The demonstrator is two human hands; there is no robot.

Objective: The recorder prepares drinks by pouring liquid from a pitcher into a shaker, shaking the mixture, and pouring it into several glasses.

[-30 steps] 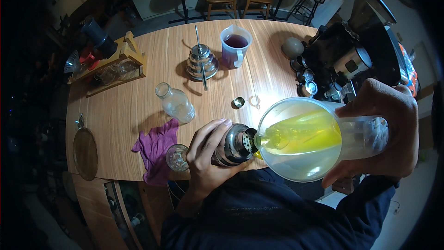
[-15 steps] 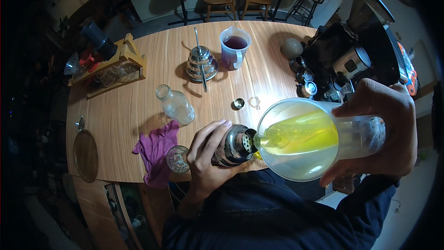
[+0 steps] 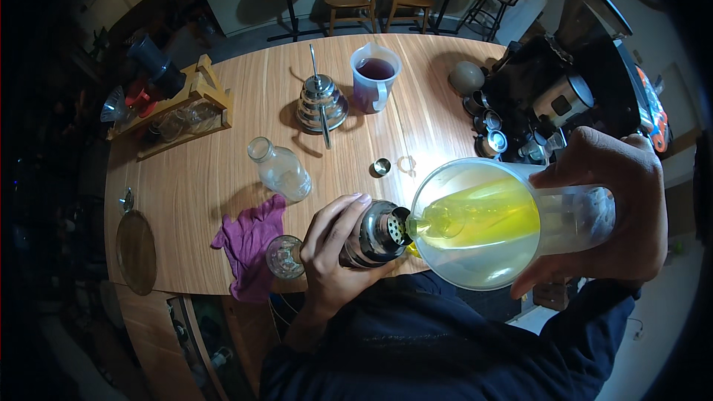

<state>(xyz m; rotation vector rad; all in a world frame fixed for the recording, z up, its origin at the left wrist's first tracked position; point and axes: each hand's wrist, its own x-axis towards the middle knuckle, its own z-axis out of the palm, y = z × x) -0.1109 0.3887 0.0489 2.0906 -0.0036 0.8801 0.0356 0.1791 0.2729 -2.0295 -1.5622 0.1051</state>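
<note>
My left hand is wrapped around a steel cocktail shaker, whose strainer top points to the right. In my right hand is a translucent plastic pitcher, tipped over to the left. Yellow-green liquid lies along its side and reaches the spout, which is right at the strainer holes. A little yellow also shows just under the spout; whether liquid enters the shaker I cannot tell. Beyond the shaker a small steel cap rests on the table. Close to my left hand stands a drinking glass.
On the wooden table are a purple cloth, a glass bottle, a steel kettle and a pitcher of dark liquid. A wooden rack is at left, a round tray nearer; coffee equipment crowds the right.
</note>
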